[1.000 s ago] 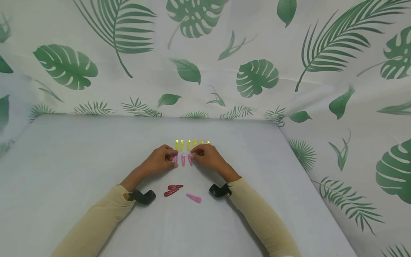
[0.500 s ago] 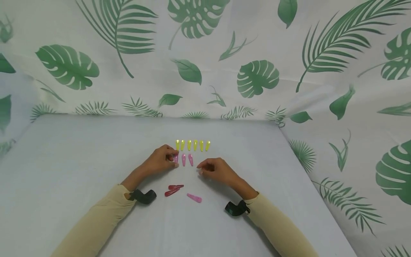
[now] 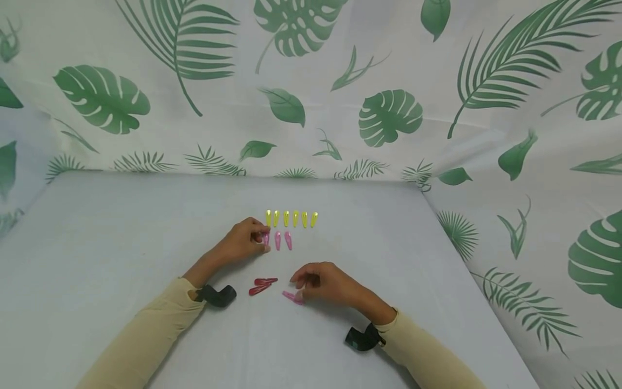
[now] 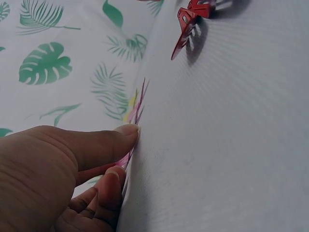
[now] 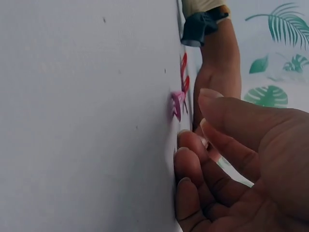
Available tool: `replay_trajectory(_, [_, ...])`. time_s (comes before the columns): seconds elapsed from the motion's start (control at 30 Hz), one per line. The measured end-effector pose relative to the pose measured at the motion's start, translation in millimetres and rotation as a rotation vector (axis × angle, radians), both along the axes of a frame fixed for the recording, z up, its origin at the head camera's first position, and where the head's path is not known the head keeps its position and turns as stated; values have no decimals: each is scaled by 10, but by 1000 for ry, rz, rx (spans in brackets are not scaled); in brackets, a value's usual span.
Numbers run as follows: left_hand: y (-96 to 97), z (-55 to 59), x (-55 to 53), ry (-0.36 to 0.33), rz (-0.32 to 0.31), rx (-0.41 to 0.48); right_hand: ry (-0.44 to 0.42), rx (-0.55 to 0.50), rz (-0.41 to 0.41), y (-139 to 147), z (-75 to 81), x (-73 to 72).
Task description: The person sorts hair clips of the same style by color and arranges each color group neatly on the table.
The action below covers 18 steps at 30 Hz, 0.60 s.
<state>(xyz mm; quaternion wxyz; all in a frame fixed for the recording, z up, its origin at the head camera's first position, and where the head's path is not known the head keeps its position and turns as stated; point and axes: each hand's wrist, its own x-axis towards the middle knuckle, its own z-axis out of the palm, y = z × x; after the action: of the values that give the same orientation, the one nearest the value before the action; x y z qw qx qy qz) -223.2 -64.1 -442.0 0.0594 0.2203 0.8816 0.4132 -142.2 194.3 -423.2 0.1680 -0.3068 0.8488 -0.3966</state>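
My left hand (image 3: 241, 238) holds the leftmost pink snap hair clip (image 3: 265, 238) of a short row, thumb and a fingertip at its two ends. Beside it lie two more pink hair clips (image 3: 278, 241). In the left wrist view the left hand (image 4: 72, 164) partly covers the clip. My right hand (image 3: 324, 282) hovers over a loose pink hair clip (image 3: 289, 295) nearer the body, its thumb overlapping the clip's end. The right wrist view shows that clip (image 5: 177, 103) just beyond the thumb and fingers (image 5: 189, 162), with a gap between.
Several yellow hair clips (image 3: 295, 219) form a row behind the pink ones. Two red hair clips (image 3: 262, 285) lie between the hands. The white table (image 3: 146, 227) meets a leaf-print cloth (image 3: 335, 124) at the back and right.
My right hand has let go of the third pink clip in the row and come back toward the body, over the loose pink clip. The left hand stays where it was.
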Motion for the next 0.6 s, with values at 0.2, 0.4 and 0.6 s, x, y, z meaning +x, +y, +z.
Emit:
replay_trajectory(0.2, [2,-6,-12,6,-3,-11,88,87,29,-19,2,35])
replay_trajectory(0.4, [-4,-23,-18,6,-11,2,191,135,-19,-50,-13,13])
replay_trajectory(0.6, [-2,-18,-18,17,-14,1,139,173,-34,-56,31,4])
